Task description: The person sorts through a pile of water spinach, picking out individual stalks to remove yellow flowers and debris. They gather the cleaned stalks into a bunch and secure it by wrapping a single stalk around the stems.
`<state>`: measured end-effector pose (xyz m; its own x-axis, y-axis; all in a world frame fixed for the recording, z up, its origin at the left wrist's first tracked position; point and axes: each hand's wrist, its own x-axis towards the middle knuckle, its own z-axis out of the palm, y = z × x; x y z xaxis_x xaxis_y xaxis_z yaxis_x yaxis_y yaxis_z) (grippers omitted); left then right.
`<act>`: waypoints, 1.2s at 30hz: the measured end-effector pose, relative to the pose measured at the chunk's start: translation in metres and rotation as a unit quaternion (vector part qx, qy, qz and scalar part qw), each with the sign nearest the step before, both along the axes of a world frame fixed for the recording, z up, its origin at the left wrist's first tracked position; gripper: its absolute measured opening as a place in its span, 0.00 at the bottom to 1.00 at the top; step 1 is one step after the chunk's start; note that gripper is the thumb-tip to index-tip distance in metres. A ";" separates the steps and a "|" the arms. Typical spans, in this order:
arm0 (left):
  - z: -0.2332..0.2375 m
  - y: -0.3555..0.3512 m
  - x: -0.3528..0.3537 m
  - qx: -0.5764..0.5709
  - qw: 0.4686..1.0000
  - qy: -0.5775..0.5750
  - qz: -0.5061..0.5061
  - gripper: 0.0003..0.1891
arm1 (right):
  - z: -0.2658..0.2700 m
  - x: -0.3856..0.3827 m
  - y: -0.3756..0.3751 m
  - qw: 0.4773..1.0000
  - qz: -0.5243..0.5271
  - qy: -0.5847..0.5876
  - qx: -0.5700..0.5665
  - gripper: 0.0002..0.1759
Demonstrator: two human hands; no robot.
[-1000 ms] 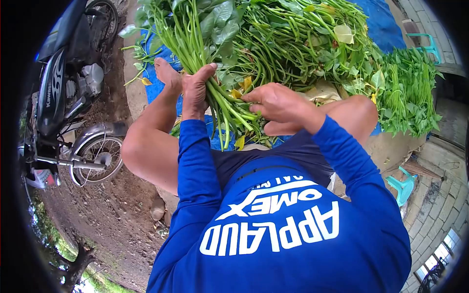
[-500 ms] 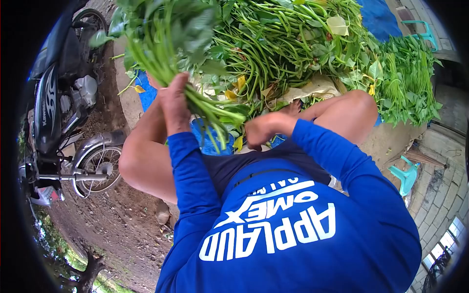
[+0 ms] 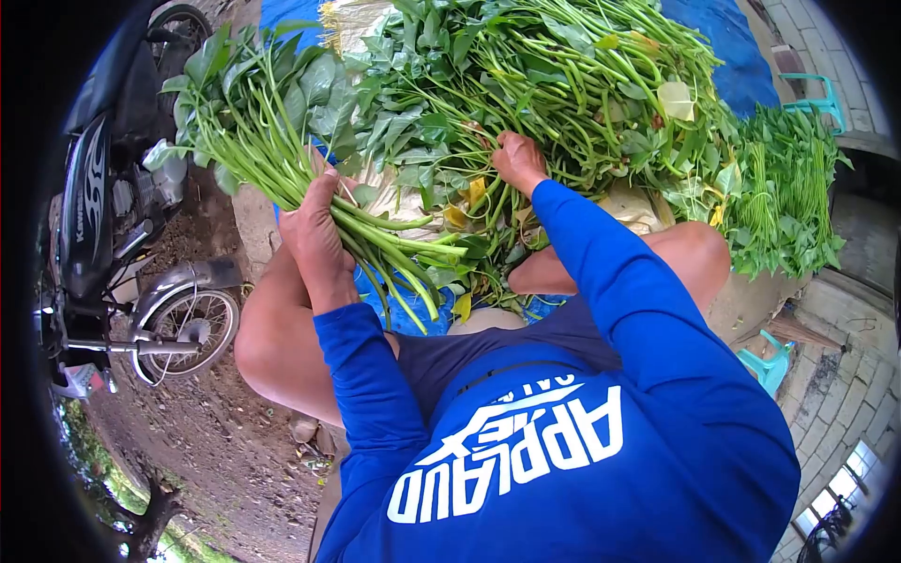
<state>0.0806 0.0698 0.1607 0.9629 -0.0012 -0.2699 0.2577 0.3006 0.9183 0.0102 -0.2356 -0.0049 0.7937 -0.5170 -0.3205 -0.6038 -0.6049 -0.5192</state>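
My left hand point(image 3: 317, 239) is wrapped round a bunch of long-stemmed leafy greens point(image 3: 258, 141), above my bent left leg. The leaves fan out to the upper left, and the cut stem ends point down to the right. At the near edge of a big heap of the same greens point(image 3: 572, 70), my right hand point(image 3: 521, 161) has its fingers curled in on some stems; the fingertips are partly hidden. A few yellow leaves point(image 3: 477, 192) lie just below that hand.
Tied green bundles point(image 3: 774, 192) lie at the right of the heap. Blue sheeting point(image 3: 723, 52) and pale sacking point(image 3: 380, 202) are spread underneath. A motorcycle point(image 3: 103, 197) stands on dirt at left. Turquoise plastic stools point(image 3: 771, 364) sit at right, near paving.
My left hand has lowered the bunch, which was blurred and higher up, and swung its leaves leftward. My right hand has left my lap and reached forward to the heap.
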 end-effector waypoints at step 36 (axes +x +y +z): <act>-0.022 -0.033 -0.036 0.003 0.994 0.061 -0.088 0.10 | 0.216 -0.056 0.000 0.937 0.017 -0.264 0.227 0.23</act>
<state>0.0448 0.0363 0.1386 0.9080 -0.1649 -0.3853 0.4155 0.2347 0.8788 -0.0463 -0.2359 0.2112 0.9175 -0.3935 -0.0585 -0.1737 -0.2640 -0.9488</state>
